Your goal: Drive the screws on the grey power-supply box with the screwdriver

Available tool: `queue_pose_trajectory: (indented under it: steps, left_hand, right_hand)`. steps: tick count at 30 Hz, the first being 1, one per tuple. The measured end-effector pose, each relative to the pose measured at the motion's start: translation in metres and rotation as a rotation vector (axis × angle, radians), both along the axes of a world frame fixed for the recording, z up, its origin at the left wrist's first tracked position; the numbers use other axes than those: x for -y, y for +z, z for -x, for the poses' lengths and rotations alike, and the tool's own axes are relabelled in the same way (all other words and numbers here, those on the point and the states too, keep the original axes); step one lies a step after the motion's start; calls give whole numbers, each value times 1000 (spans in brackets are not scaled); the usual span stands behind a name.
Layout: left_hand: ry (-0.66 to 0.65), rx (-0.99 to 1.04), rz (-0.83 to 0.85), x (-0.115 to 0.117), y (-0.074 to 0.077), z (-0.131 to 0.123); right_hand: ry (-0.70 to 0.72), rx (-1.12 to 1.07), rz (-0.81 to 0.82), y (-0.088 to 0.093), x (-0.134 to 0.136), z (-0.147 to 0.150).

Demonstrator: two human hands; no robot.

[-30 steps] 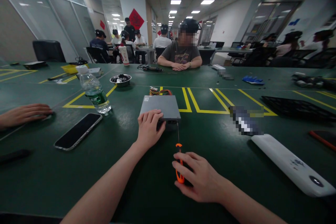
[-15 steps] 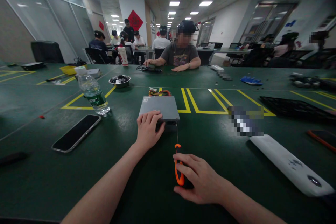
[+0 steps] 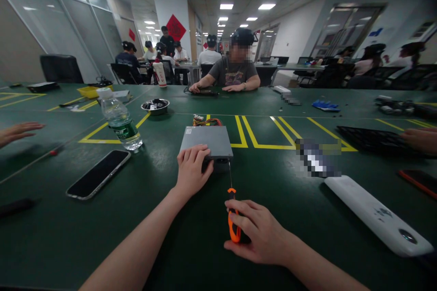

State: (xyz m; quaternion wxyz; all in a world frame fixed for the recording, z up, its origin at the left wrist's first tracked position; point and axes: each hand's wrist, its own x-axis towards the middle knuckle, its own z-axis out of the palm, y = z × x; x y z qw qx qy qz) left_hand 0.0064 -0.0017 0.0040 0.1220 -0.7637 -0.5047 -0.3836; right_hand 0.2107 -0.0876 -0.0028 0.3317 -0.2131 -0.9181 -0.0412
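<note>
While the left hand (image 3: 191, 168) presses flat on the near edge of the grey power supply unit (image 3: 206, 141) at frame centre, apparently bracing it, the right hand (image 3: 256, 232) grips an orange-handled screwdriver (image 3: 232, 211), its shaft aimed at the unit's near face on the green table (image 3: 170, 218).

On the table (image 3: 51, 236), the phone (image 3: 98, 174) lies left of the metal box (image 3: 207, 140), a water bottle (image 3: 120, 120) behind it, and what seems a remote (image 3: 377, 215) lies right.
</note>
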Motion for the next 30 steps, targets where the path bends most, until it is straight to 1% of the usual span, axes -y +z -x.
queue_pose_trajectory:
  steps: [3,6,8,11,14,18,20,22,26,30]
  left_hand:
    - [-3,2,1,1,1,0]
    - [0,4,10,1,0,0]
    - [8,7,10,0,0,0]
    - [16,10,3,-1,-1,0]
    - [15,10,2,-1,-1,0]
    - [22,15,-2,0,-1,-1]
    - [21,16,-1,0,0,-1]
    - [17,17,1,0,0,-1]
    - [17,20,4,0,0,-1]
    - [12,16,11,0,0,-1]
  right_hand:
    - [-2,91,36,4,1,1]
    - [-15,148,-5,8,1,2]
    - [-19,110,-51,8,1,2]
    - [-15,-3,-95,4,0,2]
    - [-19,-71,-57,0,0,1]
    - [0,-24,22,2,1,1]
    - [-3,52,17,4,2,2]
    - [-18,96,-23,6,3,3]
    - [-21,6,-91,4,2,3]
    - [-31,-17,-31,2,1,2]
